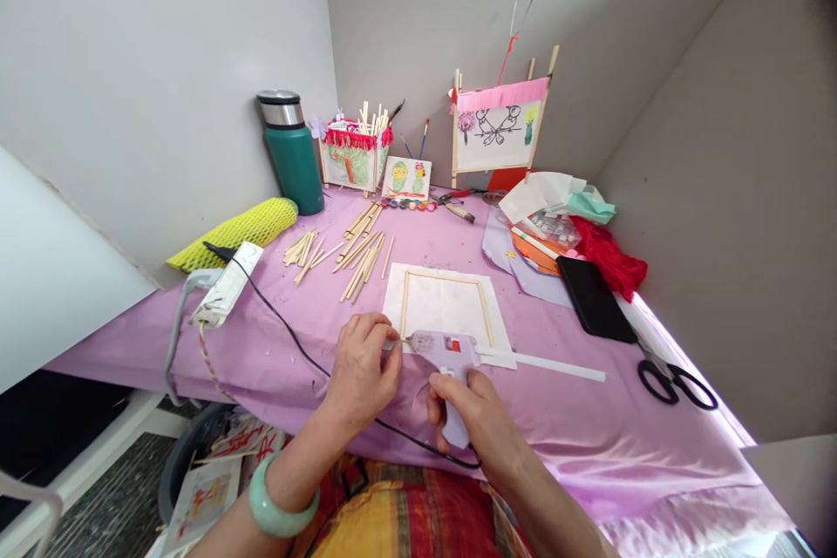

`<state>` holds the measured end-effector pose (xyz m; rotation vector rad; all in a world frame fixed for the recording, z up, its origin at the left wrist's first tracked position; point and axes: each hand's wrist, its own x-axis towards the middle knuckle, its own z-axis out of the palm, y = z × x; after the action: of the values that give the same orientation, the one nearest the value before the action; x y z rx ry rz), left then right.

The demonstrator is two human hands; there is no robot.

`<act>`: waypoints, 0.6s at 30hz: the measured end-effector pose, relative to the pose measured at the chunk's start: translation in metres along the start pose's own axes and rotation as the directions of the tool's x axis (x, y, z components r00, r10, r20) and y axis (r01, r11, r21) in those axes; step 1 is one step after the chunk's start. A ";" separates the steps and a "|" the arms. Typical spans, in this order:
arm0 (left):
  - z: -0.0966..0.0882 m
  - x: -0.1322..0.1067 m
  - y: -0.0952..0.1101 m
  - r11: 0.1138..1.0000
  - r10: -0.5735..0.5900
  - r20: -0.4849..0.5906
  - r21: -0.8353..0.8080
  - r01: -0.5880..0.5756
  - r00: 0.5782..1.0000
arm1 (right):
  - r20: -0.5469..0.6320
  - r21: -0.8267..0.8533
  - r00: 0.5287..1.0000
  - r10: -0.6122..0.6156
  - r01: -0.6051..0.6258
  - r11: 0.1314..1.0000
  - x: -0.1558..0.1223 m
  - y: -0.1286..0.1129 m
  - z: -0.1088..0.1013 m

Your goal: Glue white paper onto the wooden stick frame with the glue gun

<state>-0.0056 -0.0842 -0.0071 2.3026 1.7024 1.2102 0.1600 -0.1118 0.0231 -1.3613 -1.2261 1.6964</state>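
My right hand [471, 418] is wrapped round the handle of a pale purple hot glue gun [448, 350], a long white glue stick [555, 364] jutting from its back. The nozzle points left, toward the fingertips of my left hand [366, 357]. Those fingers are pinched together beside the lower left corner of a frame of thin wooden sticks [445, 276]; what they hold, if anything, is hidden. Sticks show along the frame's left, far and right sides, lying on a white sheet [441, 314]. The glue gun covers part of the sheet's near edge.
Loose wooden sticks [359, 257] lie beyond my left hand. A black cord [288, 327] runs from a power strip [228, 283] under my left wrist. A green bottle [294, 153] stands at the back left; a phone [595, 298] and scissors [677, 382] lie right.
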 end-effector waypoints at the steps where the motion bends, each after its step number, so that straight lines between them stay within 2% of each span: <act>1: 0.000 0.000 0.000 1.000 0.000 -0.002 -0.001 0.000 1.000 | -0.009 -0.004 1.000 0.002 -0.002 1.000 0.000 0.000 0.000; 18: -0.002 0.001 0.000 1.000 0.005 0.028 -0.005 -0.005 1.000 | -0.056 0.014 0.998 0.032 -0.031 0.999 -0.005 0.001 -0.005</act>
<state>-0.0065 -0.0838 -0.0049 2.3112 1.6835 1.1764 0.1662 -0.1148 0.0238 -1.4175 -1.1662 1.6733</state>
